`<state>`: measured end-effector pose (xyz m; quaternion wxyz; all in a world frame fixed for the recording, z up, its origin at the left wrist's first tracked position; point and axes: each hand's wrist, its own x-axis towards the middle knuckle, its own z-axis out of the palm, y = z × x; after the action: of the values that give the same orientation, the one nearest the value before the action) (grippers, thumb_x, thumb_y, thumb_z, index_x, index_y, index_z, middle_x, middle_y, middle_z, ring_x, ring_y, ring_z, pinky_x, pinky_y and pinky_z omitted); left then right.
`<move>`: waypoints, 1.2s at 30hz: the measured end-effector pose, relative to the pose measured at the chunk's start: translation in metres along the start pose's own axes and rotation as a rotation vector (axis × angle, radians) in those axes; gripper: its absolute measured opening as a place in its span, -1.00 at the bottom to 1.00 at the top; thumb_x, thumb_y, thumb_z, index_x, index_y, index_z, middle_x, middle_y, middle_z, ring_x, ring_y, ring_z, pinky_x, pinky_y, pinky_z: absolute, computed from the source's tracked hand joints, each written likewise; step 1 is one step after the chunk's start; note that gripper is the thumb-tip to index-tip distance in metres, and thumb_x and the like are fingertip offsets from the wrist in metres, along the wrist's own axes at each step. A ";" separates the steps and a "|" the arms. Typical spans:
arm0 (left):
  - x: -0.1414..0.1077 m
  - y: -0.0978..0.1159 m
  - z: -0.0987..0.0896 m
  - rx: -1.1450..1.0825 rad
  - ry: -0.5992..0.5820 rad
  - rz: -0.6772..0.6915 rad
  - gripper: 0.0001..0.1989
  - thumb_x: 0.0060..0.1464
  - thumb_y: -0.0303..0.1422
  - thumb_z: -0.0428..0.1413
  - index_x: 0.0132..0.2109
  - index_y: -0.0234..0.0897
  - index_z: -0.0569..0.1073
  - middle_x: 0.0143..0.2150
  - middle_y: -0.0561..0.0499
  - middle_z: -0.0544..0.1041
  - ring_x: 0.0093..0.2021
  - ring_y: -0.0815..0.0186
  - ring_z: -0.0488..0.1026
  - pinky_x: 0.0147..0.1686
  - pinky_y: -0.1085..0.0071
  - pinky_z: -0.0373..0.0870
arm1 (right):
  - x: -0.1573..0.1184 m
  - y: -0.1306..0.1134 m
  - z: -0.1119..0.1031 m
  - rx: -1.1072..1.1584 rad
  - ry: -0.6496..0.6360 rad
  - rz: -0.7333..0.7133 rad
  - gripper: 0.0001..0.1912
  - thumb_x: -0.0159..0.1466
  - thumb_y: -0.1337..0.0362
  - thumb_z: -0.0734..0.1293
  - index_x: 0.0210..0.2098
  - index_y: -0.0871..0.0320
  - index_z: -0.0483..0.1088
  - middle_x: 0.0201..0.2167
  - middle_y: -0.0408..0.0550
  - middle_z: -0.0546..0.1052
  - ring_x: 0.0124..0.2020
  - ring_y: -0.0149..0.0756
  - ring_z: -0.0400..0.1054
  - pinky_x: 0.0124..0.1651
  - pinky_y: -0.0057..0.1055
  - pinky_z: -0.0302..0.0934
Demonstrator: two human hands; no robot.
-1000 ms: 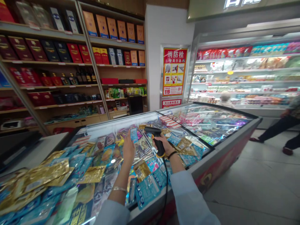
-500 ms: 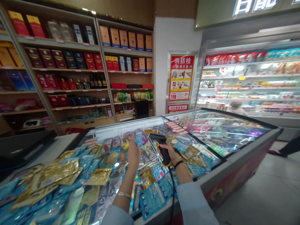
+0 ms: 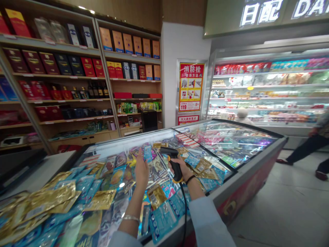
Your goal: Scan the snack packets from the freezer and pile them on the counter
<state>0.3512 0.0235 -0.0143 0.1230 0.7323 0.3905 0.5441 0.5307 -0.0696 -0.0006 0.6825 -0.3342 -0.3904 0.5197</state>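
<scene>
My right hand is wrapped around the grip of a black and yellow barcode scanner, whose head points left. A black cable runs from its base down past the freezer's front edge. Left of it, my left hand is raised with its fingers pointing away from me. A small blue packet stands at its fingers, seemingly gripped, in front of the scanner head; the thumb is partly hidden. Below the hands, more blue packets and a gold packet lie on the glass lid.
A heap of gold packets and blue ones covers the lid's left end. The chest freezer stretches away to the right. Behind stand shelves of boxes and a lit chiller. Another person's legs show at right.
The view has turned slightly to the right, so the scene shifts left. More of the person at the right shows. Both hands keep about the same pose, with the scanner and packet between them.
</scene>
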 end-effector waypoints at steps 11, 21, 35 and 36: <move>0.004 -0.002 0.000 -0.033 0.015 -0.116 -0.34 0.14 -0.44 -0.06 0.38 -0.24 0.02 0.25 -0.22 0.31 0.19 0.12 0.33 0.16 0.14 0.30 | 0.003 -0.001 -0.002 0.027 -0.033 -0.020 -0.73 -0.01 0.13 0.40 -0.42 0.16 0.32 -0.64 -0.20 0.42 -0.77 -0.46 0.22 -0.72 -0.52 0.05; 0.010 0.019 -0.040 -0.142 0.157 -0.184 -0.32 0.06 -0.33 0.08 0.32 -0.27 0.12 -0.15 -0.10 0.48 -0.32 0.27 0.44 -0.15 0.25 0.45 | -0.007 -0.044 0.028 0.061 -0.065 -0.105 -0.77 0.04 0.16 0.35 -0.37 0.17 0.33 -0.61 -0.20 0.41 -0.75 -0.47 0.19 -0.74 -0.52 0.05; -0.008 -0.034 -0.193 -0.006 0.309 -0.364 -0.29 -0.03 -0.31 0.13 0.28 -0.32 0.13 -0.22 -0.05 0.47 -0.40 0.29 0.43 -0.18 0.21 0.46 | -0.005 0.008 0.151 0.184 -0.256 0.002 -0.78 0.10 0.11 0.31 -0.46 0.14 0.28 -0.66 -0.20 0.34 -0.73 -0.45 0.17 -0.70 -0.52 0.08; -0.009 -0.041 -0.204 0.021 0.328 -0.382 -0.30 -0.02 -0.32 0.12 0.27 -0.32 0.15 -0.21 -0.07 0.47 -0.41 0.30 0.43 -0.17 0.20 0.46 | -0.005 0.017 0.162 0.192 -0.271 0.026 -0.76 0.11 0.09 0.30 -0.47 0.13 0.27 -0.67 -0.20 0.33 -0.73 -0.44 0.17 -0.70 -0.52 0.08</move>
<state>0.1500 -0.0061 0.0319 0.1509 0.5485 0.5423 0.6183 0.3798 -0.0620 0.0598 0.6455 -0.1994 -0.4232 0.6037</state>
